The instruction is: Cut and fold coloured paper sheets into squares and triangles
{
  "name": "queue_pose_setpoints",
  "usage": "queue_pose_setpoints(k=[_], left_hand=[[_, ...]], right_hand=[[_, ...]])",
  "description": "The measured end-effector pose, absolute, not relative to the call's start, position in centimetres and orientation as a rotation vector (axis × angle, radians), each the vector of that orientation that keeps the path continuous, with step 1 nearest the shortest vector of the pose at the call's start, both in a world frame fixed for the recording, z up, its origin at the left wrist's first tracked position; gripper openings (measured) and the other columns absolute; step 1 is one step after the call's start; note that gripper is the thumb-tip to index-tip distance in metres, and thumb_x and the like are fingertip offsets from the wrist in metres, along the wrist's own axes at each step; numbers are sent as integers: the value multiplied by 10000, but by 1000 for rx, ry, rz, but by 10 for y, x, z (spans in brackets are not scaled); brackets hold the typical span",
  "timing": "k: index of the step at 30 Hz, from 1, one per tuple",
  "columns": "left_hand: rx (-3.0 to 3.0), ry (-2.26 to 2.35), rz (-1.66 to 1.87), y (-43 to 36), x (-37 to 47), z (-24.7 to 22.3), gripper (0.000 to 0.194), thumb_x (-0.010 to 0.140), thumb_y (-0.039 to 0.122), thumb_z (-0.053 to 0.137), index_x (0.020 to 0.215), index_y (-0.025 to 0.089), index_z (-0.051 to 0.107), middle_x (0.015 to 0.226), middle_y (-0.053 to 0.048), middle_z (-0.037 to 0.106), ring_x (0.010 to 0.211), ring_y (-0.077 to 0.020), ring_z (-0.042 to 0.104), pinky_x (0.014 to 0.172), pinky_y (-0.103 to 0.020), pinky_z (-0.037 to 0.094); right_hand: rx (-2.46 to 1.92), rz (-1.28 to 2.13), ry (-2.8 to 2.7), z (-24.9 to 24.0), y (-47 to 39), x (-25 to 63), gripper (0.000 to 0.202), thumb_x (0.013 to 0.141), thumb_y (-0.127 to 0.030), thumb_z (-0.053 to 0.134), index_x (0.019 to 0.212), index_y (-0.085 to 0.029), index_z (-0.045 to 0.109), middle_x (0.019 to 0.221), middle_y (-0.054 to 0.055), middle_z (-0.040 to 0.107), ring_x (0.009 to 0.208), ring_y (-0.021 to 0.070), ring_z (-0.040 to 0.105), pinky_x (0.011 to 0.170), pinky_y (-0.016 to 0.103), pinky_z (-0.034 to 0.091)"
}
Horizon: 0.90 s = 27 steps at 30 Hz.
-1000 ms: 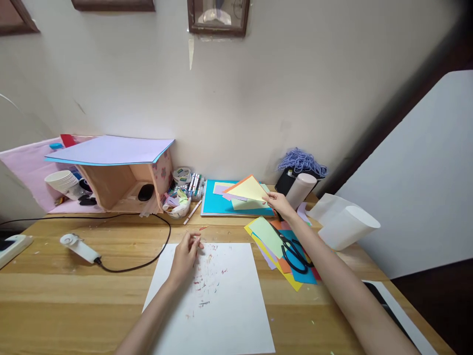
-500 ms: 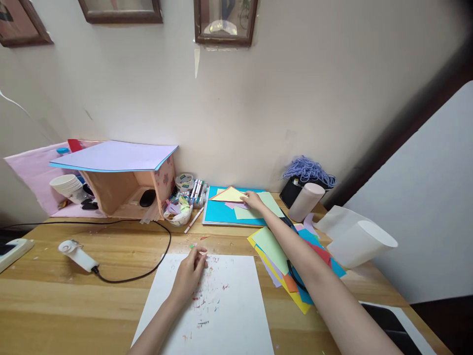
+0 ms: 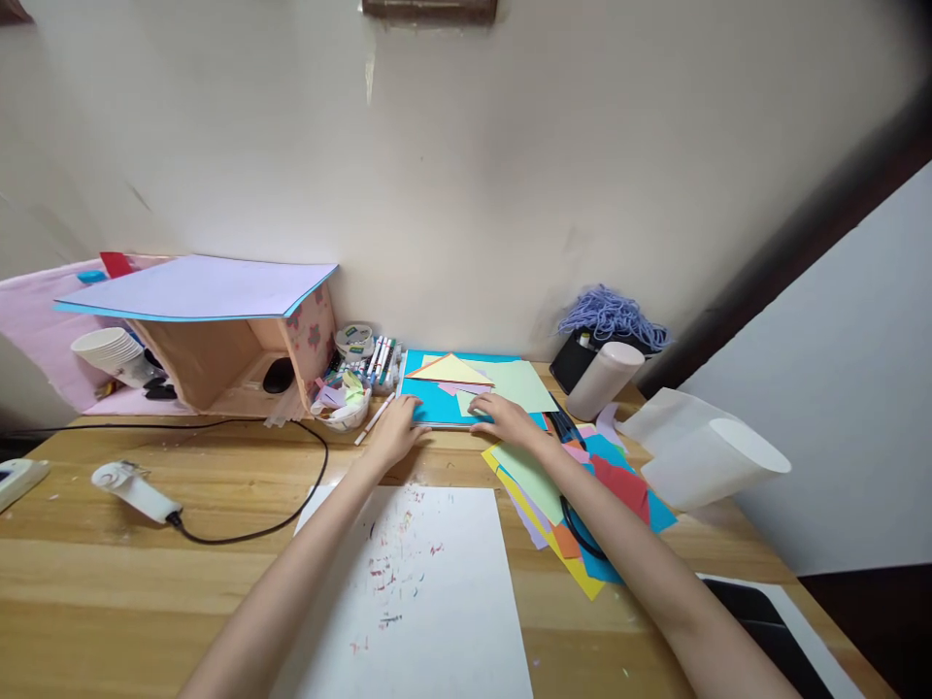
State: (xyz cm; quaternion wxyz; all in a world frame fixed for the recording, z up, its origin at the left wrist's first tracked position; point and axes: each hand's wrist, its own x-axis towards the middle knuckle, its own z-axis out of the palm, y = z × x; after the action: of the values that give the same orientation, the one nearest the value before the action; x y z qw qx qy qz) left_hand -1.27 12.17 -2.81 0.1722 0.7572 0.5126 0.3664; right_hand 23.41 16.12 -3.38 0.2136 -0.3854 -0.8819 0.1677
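Observation:
My left hand [image 3: 397, 432] rests at the front left corner of the blue paper stack [image 3: 437, 403], its fingers apart. At the front of the same stack, on the right, my right hand [image 3: 502, 419] touches the papers with its fingers spread. A pale yellow triangle [image 3: 451, 369] with an orange edge lies on top, beyond my hands. Light green sheets [image 3: 528, 381] and a small pink piece lie under and beside it. Below my hands is a white sheet [image 3: 451, 582] with coloured marks.
Left: a box [image 3: 218, 364] under a lilac sheet, a bowl of scraps [image 3: 341, 413], markers [image 3: 380, 359], a white hot-glue gun [image 3: 135, 490] with a black cable. Right: coloured papers [image 3: 618, 485], a pink cylinder [image 3: 606, 379], blue yarn [image 3: 612, 316], rolled white paper [image 3: 714, 466].
My left hand has moved forward from the white sheet to the stack. My right hand has let go of the triangle and come back to the stack's front. The view has tilted down slightly.

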Motion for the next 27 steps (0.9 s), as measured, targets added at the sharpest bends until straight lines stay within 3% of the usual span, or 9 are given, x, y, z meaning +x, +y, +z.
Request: queue_pose_setpoints(k=[3,7,9,12,14,19,23,27], left_hand=[[1995,1509,1147,133,-13,-36,386,629,293,679,969,177,536,1029,-92,553,1012,-248,500,897,-399,374],[1389,1660,1509,127,-12,-49,268,760,342,534,970,178,507,1078,-104,520,1079,-225,468,943,-400,343],[1203,1672,1556,126,-8,-55,254,826,360,413,976,165,477,1063,-121,523,1042,-219,506,894,-406,394],[1015,1544,1519,130,4,-64,298,857,386,318,929,142,475,904,-116,582,835,-198,617,721,-361,502],[952,1417,1474,133,12,-67,314,853,400,328,885,135,493,829,-107,604,760,-183,639,680,-333,524],[867,1203,1425,130,16,-68,295,795,417,469,830,130,527,863,-99,619,809,-149,629,784,-307,514],[831,1148,1407,127,9,-67,214,738,313,572,836,126,538,852,-82,625,795,-147,626,798,-337,514],[806,1212,1461,128,7,-69,217,742,225,556,933,128,519,889,-80,616,769,-144,623,754,-337,526]], right_hand=[[-1087,497,-2431,-38,162,235,204,781,-341,552,942,-229,610,1039,58,603,969,197,534,809,288,401],[-1196,556,-2307,-43,167,234,222,844,-293,443,919,-221,640,979,59,647,924,197,567,811,296,398],[-1264,593,-2212,-44,170,233,232,837,-288,443,888,-223,660,938,54,667,888,202,586,792,299,408],[-1326,690,-2075,-46,171,231,213,790,-310,501,812,-215,690,863,47,691,826,210,614,744,293,440],[-1330,773,-2002,-47,171,230,216,757,-330,531,783,-199,701,835,47,697,806,217,626,721,294,460],[-1284,925,-1875,-49,168,230,235,713,-355,561,755,-180,712,842,48,700,834,234,629,745,312,468],[-1304,942,-1772,-56,168,229,246,704,-358,560,766,-174,711,850,55,699,844,236,624,754,312,461],[-1337,941,-1719,-64,172,229,235,685,-361,579,735,-173,711,796,54,702,800,238,626,729,315,460]])
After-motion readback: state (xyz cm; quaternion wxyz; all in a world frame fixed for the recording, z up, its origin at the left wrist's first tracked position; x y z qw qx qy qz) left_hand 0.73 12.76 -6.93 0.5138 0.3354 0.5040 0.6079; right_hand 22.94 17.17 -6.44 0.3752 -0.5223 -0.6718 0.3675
